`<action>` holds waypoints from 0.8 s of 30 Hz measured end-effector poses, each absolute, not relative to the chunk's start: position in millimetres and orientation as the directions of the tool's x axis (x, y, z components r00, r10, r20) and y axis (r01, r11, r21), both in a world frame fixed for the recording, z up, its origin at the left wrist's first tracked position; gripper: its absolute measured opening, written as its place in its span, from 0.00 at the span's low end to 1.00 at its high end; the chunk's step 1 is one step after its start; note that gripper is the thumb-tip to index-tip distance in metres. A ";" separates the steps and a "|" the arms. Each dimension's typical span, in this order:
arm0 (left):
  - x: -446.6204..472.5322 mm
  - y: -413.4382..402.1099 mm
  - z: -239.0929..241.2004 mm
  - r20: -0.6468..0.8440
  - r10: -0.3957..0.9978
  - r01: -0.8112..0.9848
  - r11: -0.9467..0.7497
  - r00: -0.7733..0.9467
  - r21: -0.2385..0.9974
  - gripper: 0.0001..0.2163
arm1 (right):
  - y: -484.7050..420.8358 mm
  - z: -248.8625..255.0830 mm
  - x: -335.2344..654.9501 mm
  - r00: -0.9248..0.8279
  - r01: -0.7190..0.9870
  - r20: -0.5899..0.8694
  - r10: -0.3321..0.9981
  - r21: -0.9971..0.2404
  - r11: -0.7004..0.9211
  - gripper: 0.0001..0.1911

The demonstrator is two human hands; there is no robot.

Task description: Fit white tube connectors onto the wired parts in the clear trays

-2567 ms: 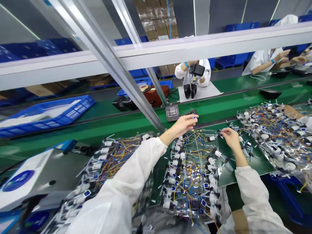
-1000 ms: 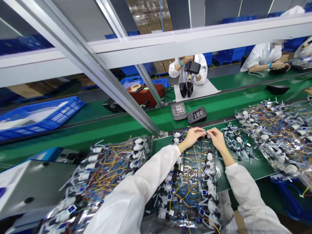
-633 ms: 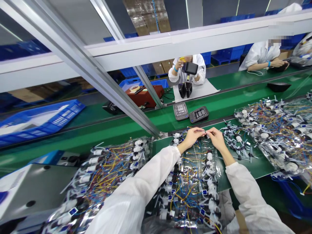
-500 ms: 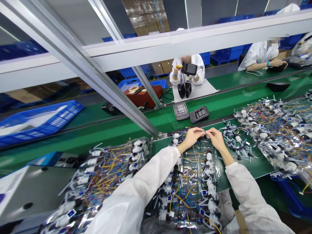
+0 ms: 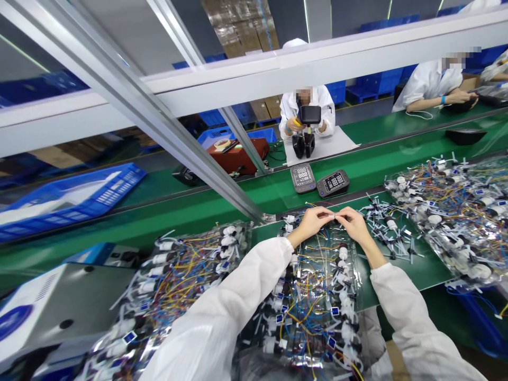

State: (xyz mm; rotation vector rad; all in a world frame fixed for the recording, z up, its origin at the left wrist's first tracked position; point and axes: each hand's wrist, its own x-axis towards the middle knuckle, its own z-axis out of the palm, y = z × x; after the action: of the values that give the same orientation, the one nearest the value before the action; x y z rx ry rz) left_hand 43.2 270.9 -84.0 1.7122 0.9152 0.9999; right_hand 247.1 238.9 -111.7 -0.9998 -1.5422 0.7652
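Note:
My left hand (image 5: pixel 315 223) and my right hand (image 5: pixel 352 223) meet fingertip to fingertip over the far end of the middle clear plastic tray (image 5: pixel 323 251). Both are closed in a pinch on something very small between them; its kind is hidden by the fingers. Beneath my wrists, the tray holds rows of small white-and-black cylindrical parts (image 5: pixel 342 254) with yellow, red and blue wires (image 5: pixel 307 317) strung between them. To the right of my right hand lies a loose pile of short whitish tubes with black joints (image 5: pixel 391 233).
Similar wired parts fill trays at left (image 5: pixel 186 264) and right (image 5: pixel 456 211). Two display units (image 5: pixel 303 178) lie on the green belt beyond. A metal post (image 5: pixel 178 137) slants across the left. A grey-topped machine (image 5: pixel 83 307) stands lower left. Co-workers sit opposite.
The view has shifted slightly, so the surroundings sit a little farther right. My hands stay pinched together at almost the same spot. The co-worker opposite has lowered the hand with the yellow item.

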 end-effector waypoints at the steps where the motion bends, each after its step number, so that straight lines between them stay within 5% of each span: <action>1: 44.0 270.5 -84.7 0.226 0.896 0.125 -0.292 0.382 0.948 0.14 | 238.6 -112.0 247.1 -0.034 0.173 0.434 0.900 -0.884 0.433 0.10; 11: 51.1 264.9 -94.9 0.220 0.925 0.109 -0.264 0.310 0.958 0.14 | 235.8 -119.9 236.2 0.111 -0.061 0.219 0.970 -0.972 0.226 0.15; 24: 56.8 265.0 -109.3 0.280 0.913 0.146 -0.333 0.296 0.931 0.12 | 236.2 -122.7 236.5 0.114 -0.112 0.224 0.968 -0.965 0.237 0.12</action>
State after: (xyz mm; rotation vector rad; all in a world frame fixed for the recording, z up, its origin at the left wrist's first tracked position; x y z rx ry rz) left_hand 56.8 265.0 -109.3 1.7043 0.9699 1.1206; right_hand 236.5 236.2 -122.7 -0.9944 -1.1470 1.0227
